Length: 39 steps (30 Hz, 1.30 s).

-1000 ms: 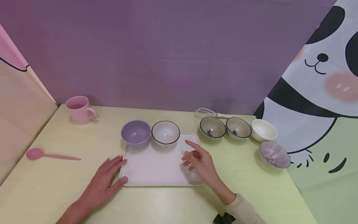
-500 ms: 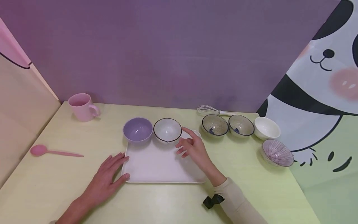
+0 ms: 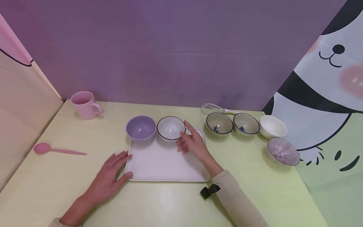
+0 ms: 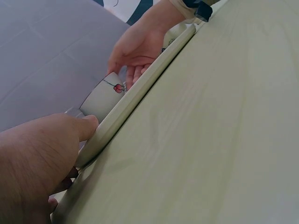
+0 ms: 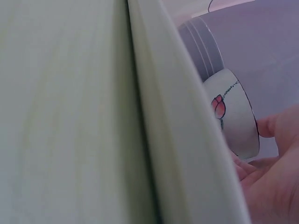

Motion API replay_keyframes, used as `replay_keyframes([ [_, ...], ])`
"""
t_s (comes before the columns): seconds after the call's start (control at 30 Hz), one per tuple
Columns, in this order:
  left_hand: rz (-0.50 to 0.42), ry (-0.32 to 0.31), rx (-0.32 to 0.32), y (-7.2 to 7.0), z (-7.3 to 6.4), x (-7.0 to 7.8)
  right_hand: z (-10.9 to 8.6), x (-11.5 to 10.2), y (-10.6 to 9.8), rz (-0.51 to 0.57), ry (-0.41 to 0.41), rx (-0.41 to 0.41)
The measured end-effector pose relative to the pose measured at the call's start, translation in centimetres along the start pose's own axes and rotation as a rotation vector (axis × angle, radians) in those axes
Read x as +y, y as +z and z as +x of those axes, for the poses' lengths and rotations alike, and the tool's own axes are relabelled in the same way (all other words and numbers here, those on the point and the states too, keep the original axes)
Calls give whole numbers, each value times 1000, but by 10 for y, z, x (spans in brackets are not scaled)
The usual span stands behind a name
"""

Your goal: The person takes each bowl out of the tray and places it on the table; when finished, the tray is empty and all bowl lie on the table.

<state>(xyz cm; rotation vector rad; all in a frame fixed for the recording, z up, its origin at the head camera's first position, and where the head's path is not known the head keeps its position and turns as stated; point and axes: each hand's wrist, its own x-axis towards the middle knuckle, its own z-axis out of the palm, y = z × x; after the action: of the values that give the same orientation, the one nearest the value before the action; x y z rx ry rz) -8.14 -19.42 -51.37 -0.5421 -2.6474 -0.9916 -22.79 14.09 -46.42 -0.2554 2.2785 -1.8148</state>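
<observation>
A white bowl with a dark rim [image 3: 170, 128] stands on the back of the white tray [image 3: 164, 165]. My right hand [image 3: 197, 145] is at its right side, index finger along the rim and thumb at the near edge. In the right wrist view a red flower shows on the bowl's side, the thumb tip right at its rim and other fingers low beside it. A purple bowl [image 3: 141, 128] sits just left of the white one, at the tray's back left corner. My left hand [image 3: 109, 173] rests at the tray's left edge, fingers spread and thumb at the near corner.
To the right stand two speckled bowls [image 3: 219, 123], a plain white bowl [image 3: 273, 126] and a purple-striped bowl [image 3: 283, 152]. Behind them lies a whisk [image 3: 214, 108]. A pink mug [image 3: 86, 106] and a pink spoon [image 3: 58, 149] are on the left.
My right hand has moved left and away from me, from over the tray's right side to the white bowl's rim. The left hand stays at the tray; the head view has shifted slightly.
</observation>
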Motion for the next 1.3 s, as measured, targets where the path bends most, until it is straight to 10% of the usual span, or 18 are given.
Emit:
replay_keyframes([
  [1.3, -20, -28, -31, 0, 1, 0, -31, -9, -22, 160, 0, 200],
])
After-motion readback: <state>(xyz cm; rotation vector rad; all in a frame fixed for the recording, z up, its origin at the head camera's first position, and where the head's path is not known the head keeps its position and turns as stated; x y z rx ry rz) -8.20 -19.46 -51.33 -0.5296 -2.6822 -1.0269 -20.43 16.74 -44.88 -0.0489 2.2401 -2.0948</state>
